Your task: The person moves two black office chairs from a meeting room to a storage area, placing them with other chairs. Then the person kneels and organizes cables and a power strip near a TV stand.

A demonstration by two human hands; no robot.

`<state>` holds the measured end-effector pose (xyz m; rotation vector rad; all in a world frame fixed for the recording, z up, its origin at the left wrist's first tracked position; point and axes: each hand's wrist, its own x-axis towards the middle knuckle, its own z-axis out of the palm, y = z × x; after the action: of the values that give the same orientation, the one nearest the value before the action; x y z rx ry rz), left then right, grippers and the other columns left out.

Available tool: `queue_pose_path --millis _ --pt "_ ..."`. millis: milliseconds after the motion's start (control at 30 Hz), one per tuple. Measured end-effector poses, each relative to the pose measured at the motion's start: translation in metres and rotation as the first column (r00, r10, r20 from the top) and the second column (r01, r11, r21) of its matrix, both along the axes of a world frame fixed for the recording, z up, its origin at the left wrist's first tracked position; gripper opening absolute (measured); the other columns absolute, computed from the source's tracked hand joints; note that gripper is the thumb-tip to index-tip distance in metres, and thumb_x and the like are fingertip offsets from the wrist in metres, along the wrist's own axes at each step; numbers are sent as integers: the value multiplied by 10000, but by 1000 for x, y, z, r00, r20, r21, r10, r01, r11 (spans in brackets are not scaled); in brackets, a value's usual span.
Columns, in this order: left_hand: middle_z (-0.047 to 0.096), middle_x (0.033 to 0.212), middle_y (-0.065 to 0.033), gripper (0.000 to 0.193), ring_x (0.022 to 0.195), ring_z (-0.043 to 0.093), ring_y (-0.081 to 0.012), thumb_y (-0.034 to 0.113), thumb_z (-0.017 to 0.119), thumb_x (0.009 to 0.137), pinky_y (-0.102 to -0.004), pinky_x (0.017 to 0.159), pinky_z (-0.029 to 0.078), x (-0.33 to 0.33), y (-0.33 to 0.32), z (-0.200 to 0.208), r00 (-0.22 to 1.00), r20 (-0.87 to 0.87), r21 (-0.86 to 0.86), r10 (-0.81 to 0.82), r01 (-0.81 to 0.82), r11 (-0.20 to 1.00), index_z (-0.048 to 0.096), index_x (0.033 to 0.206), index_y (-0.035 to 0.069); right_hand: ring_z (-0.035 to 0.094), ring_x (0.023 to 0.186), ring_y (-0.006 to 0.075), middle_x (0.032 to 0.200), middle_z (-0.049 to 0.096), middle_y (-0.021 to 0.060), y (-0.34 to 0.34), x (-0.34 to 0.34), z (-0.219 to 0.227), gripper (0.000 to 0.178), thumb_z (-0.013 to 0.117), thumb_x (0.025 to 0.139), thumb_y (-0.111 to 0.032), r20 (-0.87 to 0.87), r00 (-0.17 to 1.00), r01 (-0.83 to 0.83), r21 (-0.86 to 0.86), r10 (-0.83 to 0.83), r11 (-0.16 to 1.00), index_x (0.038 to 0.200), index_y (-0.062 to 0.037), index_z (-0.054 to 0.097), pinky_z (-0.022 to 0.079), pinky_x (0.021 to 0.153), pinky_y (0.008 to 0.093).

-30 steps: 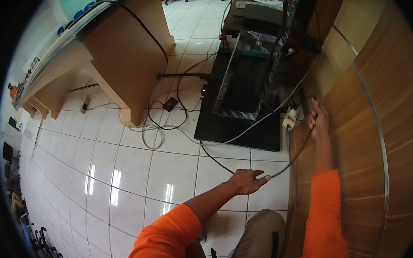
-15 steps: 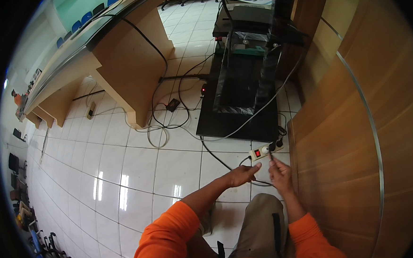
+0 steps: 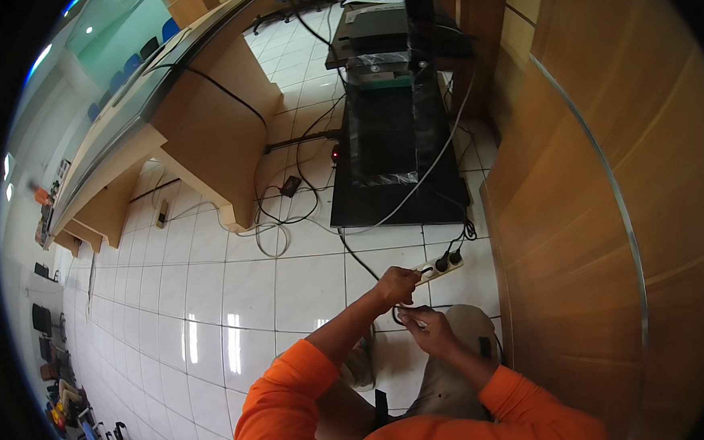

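Note:
A pale power strip (image 3: 451,265) lies on the tiles in front of me, with a white plug or socket (image 3: 428,271) and two black plugs (image 3: 442,262) showing along it. My left hand (image 3: 396,287) is closed over its near left end and hides the red switch. Just below, my right hand (image 3: 430,332) is closed in a pinch at a black cable (image 3: 397,315), which curves beneath my left hand. The fingertips of the right hand partly cover the cable.
A black stand (image 3: 399,197) with a flat base rises beyond the strip. Loose cables (image 3: 276,225) and a small black box (image 3: 290,186) lie on the floor. A wooden desk (image 3: 210,148) stands left; a wooden panel (image 3: 566,231) closes off the right.
My left hand has moved onto the strip's left end and closed. My right hand has left the strip and come down and left to the black cable. The view has shifted slightly.

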<state>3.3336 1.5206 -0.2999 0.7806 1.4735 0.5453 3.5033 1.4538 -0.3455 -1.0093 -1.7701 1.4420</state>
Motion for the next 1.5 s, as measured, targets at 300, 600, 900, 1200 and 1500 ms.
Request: queue_pose_path --millis 300,600,900,1200,1500 --pt "711 956 -56 404 806 598 -103 318 522 1072 -271 727 507 39 -36 19 963 -63 224 -263 271 936 665 1277 1 700 722 213 867 732 77 24 37 -23 543 430 1062 -510 -276 849 80 -776 -450 626 1099 -32 686 584 626 369" --pt "726 1152 -165 443 1007 670 -194 313 495 1072 -347 903 521 64 -43 17 873 -139 233 -468 488 841 558 1427 54 652 717 212 794 654 34 38 59 -22 356 592 1011 -431 -197 750 49 -936 -632 349 1019 -79 650 554 651 405" --pt "746 873 -116 482 828 689 -243 465 542 1020 -397 823 523 44 -31 27 515 -205 -17 -832 848 529 720 1166 41 653 692 182 791 628 37 10 71 -20 275 575 1044 -228 -139 803 169 -879 -579 446 1235 -42 641 554 625 323" --pt "733 1100 -228 949 979 711 -344 834 350 910 -477 903 530 8 12 -21 929 -320 -92 -184 163 982 750 1119 -1 609 685 160 741 555 15 -6 86 25 350 562 1056 -226 -295 871 110 -662 -392 742 1319 2 590 522 672 314" --pt "707 1078 -128 790 828 704 -225 675 264 1035 -350 789 595 41 -15 -74 731 682 -367 -25 372 852 516 1356 -1 601 720 123 737 576 17 -33 81 59 346 512 1074 -167 -335 932 -118 -639 -136 760 1368 9 556 523 726 290"
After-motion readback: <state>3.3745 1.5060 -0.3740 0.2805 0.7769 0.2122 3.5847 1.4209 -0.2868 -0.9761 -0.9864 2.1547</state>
